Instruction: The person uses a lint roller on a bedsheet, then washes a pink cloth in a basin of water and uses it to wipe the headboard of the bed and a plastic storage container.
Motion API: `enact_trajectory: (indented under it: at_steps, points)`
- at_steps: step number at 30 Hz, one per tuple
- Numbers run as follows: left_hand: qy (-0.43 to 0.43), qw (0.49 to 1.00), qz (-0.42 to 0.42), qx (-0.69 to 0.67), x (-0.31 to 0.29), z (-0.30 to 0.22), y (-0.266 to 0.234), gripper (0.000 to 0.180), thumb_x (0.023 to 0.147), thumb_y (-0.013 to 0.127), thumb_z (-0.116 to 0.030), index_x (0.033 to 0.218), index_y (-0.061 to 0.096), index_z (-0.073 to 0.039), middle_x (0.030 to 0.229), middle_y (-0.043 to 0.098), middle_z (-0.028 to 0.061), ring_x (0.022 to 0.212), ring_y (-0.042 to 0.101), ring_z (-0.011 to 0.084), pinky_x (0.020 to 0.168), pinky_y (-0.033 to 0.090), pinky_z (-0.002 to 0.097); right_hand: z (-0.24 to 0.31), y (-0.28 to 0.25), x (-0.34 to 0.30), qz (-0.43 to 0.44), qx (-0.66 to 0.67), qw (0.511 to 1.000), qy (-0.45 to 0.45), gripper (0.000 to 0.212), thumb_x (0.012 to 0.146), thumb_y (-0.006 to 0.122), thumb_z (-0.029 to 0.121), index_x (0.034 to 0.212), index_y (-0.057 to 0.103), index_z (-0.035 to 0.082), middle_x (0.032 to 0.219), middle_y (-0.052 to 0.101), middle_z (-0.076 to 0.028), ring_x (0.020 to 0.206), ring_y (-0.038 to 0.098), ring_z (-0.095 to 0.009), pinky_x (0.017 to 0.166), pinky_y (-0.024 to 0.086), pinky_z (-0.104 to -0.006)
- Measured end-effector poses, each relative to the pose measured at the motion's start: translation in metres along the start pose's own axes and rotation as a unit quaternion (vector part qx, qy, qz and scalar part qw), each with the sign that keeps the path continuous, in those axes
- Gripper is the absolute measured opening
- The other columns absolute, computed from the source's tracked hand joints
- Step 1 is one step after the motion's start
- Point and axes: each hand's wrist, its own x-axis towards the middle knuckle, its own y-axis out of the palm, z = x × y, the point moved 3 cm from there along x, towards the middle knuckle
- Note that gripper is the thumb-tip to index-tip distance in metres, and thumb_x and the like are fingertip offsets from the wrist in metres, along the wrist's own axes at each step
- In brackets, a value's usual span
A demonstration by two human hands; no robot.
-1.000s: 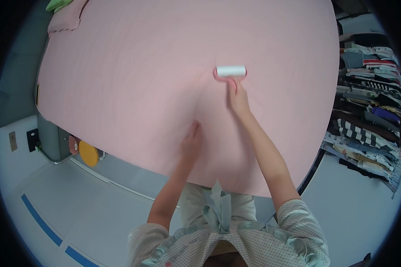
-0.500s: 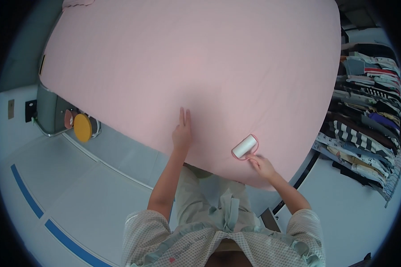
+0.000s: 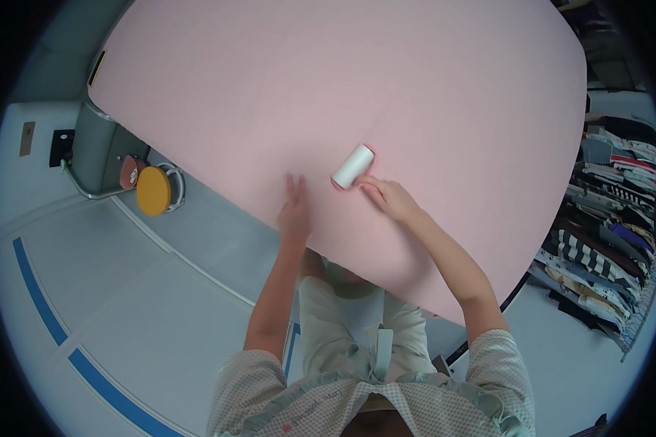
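White roller (image 3: 353,167) is in the grip of the right hand (image 3: 392,202), left hand (image 3: 294,215) unclenched.

A row of clothes (image 3: 605,233) at right — at left, a yellow disc (image 3: 153,191) and blue floor strips (image 3: 120,395)

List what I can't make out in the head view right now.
Head view:
- White roller: handle mostly hidden by the right hand.
- Left hand: fingers blurred; contact with the pink sheet unclear.
- Sheet's far edge: cut off by the picture's top.
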Motion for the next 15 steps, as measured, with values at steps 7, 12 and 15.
enact_trajectory:
  at_steps: [7, 12, 15]
  points:
    - [-0.009, 0.999, 0.035, 0.013, 0.066, 0.091, -0.033, 0.07, 0.074, 0.051, 0.004, 0.141, 0.036, -0.013, 0.148, 0.025, 0.019, 0.067, 0.062, 0.0292, 0.06, 0.052, 0.0353, 0.055, 0.024, 0.106, 0.019, 0.007, 0.999, 0.04, 0.026, 0.096, 0.045, 0.024, 0.115, 0.058, 0.012, 0.1, 0.066, -0.015, 0.09, 0.064, -0.03, 0.081, 0.048, -0.0365]
    - [0.035, 0.997, 0.068, 0.032, 0.089, 0.141, -0.048, 0.066, 0.075, 0.051, 0.001, 0.138, 0.041, -0.014, 0.146, 0.03, 0.0194, 0.059, 0.06, 0.0266, 0.055, 0.051, 0.0352, 0.043, 0.021, 0.066, -0.018, 0.017, 0.999, 0.03, 0.027, 0.095, 0.046, 0.025, 0.114, 0.059, 0.011, 0.102, 0.066, -0.014, 0.093, 0.064, -0.031, 0.083, 0.048, -0.0356]
    - [0.071, 0.992, 0.087, 0.057, 0.095, 0.145, -0.048, 0.062, 0.076, 0.051, -0.002, 0.136, 0.044, -0.014, 0.143, 0.035, 0.0189, 0.052, 0.059, 0.0229, 0.05, 0.05, 0.0353, 0.044, 0.025, 0.07, -0.003, 0.017, 0.998, 0.062, 0.027, 0.095, 0.045, 0.022, 0.114, 0.059, 0.009, 0.105, 0.066, -0.013, 0.095, 0.063, -0.031, 0.085, 0.048, -0.0349]
